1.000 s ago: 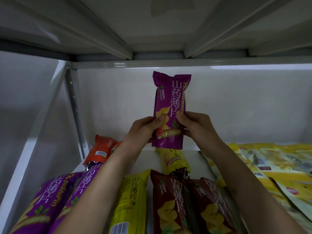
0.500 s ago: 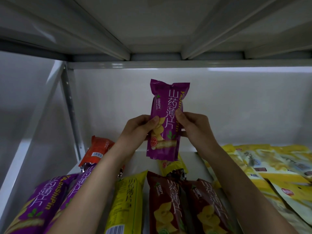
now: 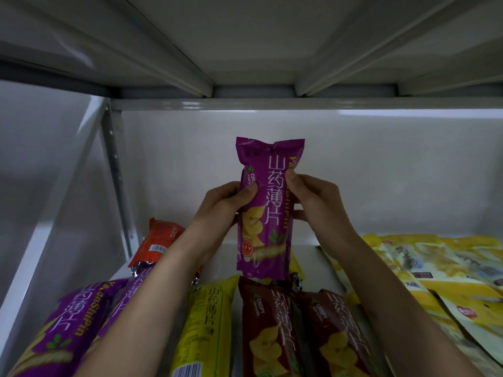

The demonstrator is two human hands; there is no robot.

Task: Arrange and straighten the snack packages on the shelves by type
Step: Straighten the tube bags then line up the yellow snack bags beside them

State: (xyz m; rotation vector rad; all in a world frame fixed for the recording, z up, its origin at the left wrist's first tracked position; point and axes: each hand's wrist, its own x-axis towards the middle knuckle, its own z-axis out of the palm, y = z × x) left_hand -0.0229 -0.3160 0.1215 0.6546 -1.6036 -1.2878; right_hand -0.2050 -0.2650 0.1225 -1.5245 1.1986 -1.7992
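I hold a purple yam-chip packet upright in the air above the shelf, its front facing me. My left hand grips its left edge and my right hand grips its right edge, thumbs on the front. Below lie two more purple packets at the left, a yellow packet, two dark red packets and an orange packet at the back left. Another yellow packet behind the held one is mostly hidden.
Flat yellow pouches overlap along the right of the white shelf. A slanted metal upright stands at the left, the white back wall behind, and the upper shelf's underside close overhead.
The purple packet has come down toward the shelf, and both hands have slid higher along its sides, from its lower part to its middle.
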